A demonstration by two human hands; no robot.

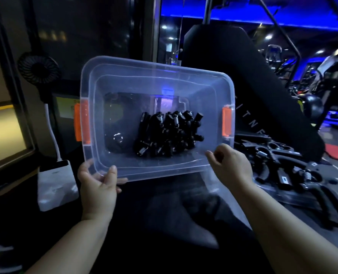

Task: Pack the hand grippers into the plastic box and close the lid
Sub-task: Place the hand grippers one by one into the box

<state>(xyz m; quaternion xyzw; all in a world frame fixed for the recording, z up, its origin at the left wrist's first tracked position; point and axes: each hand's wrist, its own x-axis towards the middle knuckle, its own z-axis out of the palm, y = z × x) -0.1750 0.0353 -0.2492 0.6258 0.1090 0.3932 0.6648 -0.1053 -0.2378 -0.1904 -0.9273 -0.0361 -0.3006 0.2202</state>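
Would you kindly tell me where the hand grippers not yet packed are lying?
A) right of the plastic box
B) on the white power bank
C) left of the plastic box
A: the loose hand grippers lie in a pile right of the plastic box, past the right hand.

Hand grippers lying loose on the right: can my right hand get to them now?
Probably yes, once it lets go. The right hand grips the near edge of the plastic box; the loose hand grippers lie just to its right, with nothing visible between.
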